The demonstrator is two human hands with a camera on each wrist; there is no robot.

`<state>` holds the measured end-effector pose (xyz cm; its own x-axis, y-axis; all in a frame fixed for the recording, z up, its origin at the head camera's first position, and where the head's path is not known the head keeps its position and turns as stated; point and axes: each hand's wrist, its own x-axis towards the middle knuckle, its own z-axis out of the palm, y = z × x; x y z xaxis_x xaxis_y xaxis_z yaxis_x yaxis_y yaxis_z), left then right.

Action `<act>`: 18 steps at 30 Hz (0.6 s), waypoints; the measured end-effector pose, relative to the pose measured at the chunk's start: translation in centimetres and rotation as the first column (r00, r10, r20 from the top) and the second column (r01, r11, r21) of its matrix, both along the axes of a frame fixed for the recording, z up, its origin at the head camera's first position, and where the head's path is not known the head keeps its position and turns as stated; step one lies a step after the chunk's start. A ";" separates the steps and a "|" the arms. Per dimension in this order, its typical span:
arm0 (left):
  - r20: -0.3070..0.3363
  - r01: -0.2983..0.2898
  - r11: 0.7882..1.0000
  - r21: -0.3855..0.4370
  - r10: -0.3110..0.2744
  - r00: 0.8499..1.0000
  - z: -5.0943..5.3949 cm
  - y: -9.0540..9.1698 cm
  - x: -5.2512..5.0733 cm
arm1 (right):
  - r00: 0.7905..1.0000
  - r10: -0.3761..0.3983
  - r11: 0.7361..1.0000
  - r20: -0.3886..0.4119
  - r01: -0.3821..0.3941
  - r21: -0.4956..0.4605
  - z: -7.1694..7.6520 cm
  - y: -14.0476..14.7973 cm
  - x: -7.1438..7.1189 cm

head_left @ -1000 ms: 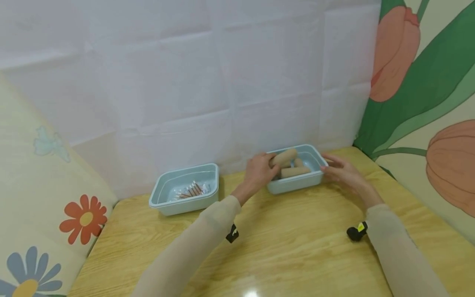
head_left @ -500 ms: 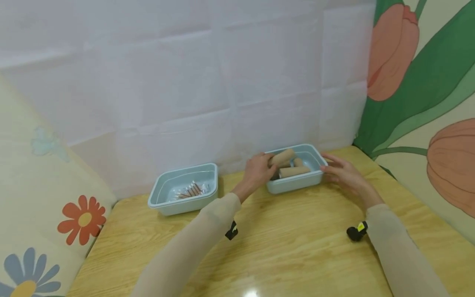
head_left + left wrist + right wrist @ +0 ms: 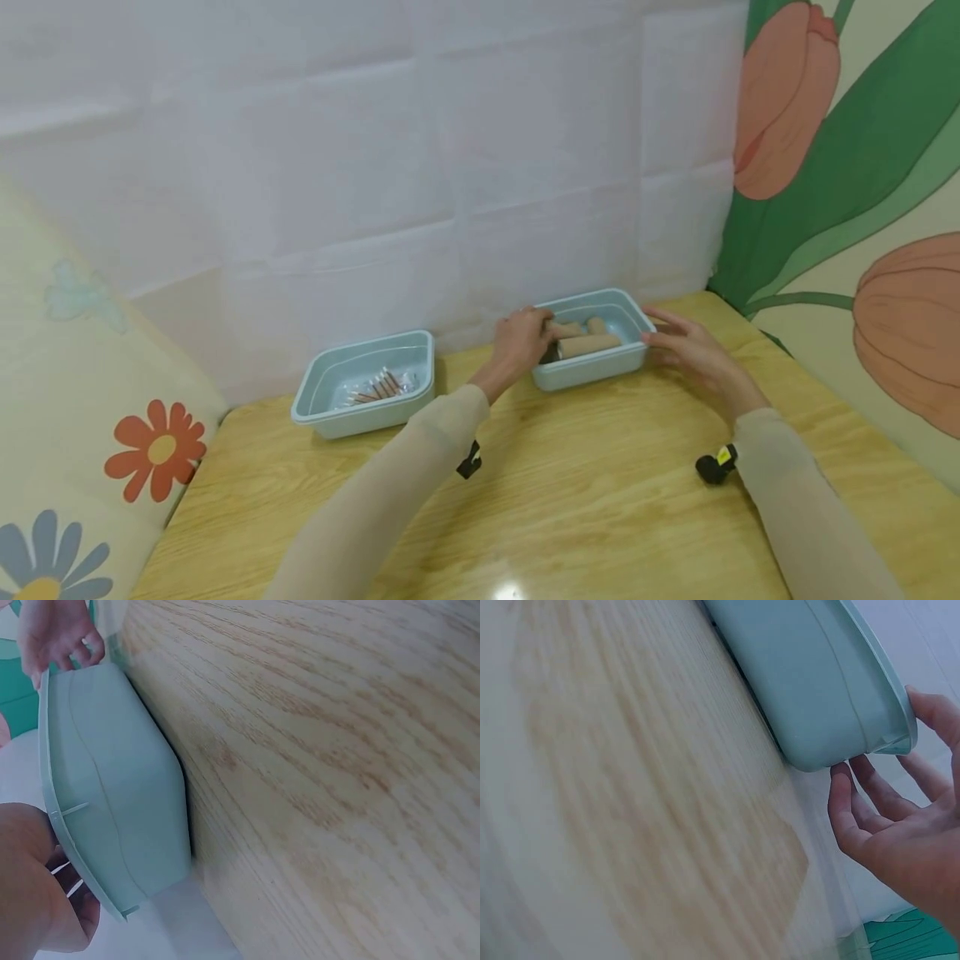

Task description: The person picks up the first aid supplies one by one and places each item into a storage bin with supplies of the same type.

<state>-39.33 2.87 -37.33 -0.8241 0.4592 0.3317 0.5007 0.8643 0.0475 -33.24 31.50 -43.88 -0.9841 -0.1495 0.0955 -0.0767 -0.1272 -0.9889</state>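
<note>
On the table a pale blue plastic tub (image 3: pixel 592 367) at the right holds several tan cylinders (image 3: pixel 590 345). My left hand (image 3: pixel 519 342) is at the tub's left end, its fingertips and thumb reaching over the rim beside the cylinders. Whether it pinches one is hidden by the rim and the hand itself. Something dark shows below the thumb. At the opposite end, my right hand (image 3: pixel 693 350) holds the tub. In the right wrist view its bent fingers (image 3: pixel 885 799) press the end wall, with one digit higher on the rim.
A second pale blue tub (image 3: pixel 375 425) stands at the left, with several thin brown sticks (image 3: pixel 378 387) in clear wrapping inside. Behind both tubs hangs a white sheet (image 3: pixel 337 167). Painted walls flank the wooden table (image 3: pixel 570 500) on either side.
The top cylinder, earlier slanting above the others by my left hand, has dropped out of that raised position. Both hands stay at the tub's ends. The head view has shifted slightly.
</note>
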 end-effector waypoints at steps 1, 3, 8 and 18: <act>0.002 0.002 1.000 0.006 -0.002 1.000 0.0 -0.1 0.0 | 1.000 0.002 1.000 -0.001 -0.002 0.001 0.0 -0.1 -0.1; 0.009 0.006 1.000 0.026 -0.006 1.000 0.0 -0.3 -0.1 | 1.000 0.004 1.000 -0.002 -0.004 0.003 0.0 -0.2 -0.1; 0.004 0.027 0.993 0.119 -0.027 1.000 0.1 -0.9 -0.2 | 1.000 0.014 1.000 -0.002 -0.014 0.023 0.2 -0.3 0.0; -0.125 0.152 0.942 0.301 -0.119 0.985 1.2 -2.6 0.8 | 0.999 -0.034 0.993 -0.018 0.036 0.114 0.7 0.3 0.9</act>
<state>-38.50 0.25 -36.13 -0.7150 0.4258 0.5545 0.6283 0.7393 0.2424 -32.39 31.80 -43.15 -0.9874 -0.1260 0.0958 -0.0953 -0.0100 -0.9954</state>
